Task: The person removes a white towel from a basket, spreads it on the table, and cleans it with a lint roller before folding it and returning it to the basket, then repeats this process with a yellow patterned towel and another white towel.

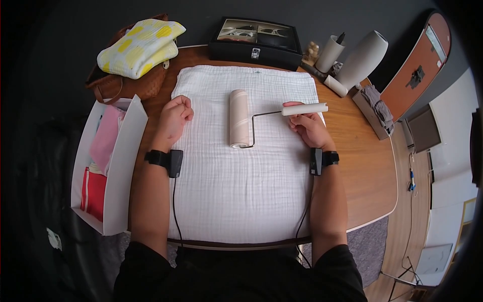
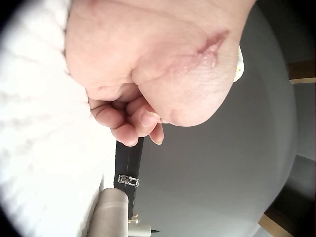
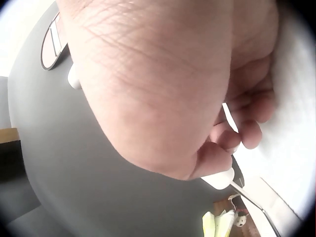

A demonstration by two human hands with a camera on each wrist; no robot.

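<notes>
Nearest the camera, shows black sleeves [image 1: 143, 264] at the bottom edge of the head view. Holds the white handle [image 1: 312, 108] of a pale roller [image 1: 240, 118] between thumb and fingers of the right hand [image 1: 313, 130]. Curls the left hand [image 1: 174, 118] loosely by the left edge of the white cloth [image 1: 236, 201], with nothing in the fingers and well apart from the right. Finds the roller over the middle of the cloth, between the two hands, joined to the handle by a bent wire [image 1: 253, 131]; cannot tell how firmly, if at all, it presses down. Likely weighs little, with a stiff frame and a drum free to turn, perhaps with a tacky surface. Best to grip by the handle, away from the drum; less wise to pull on the thin wire. Seems hardly fragile, though perhaps apt to catch soft, wrinkled fabric.
</notes>
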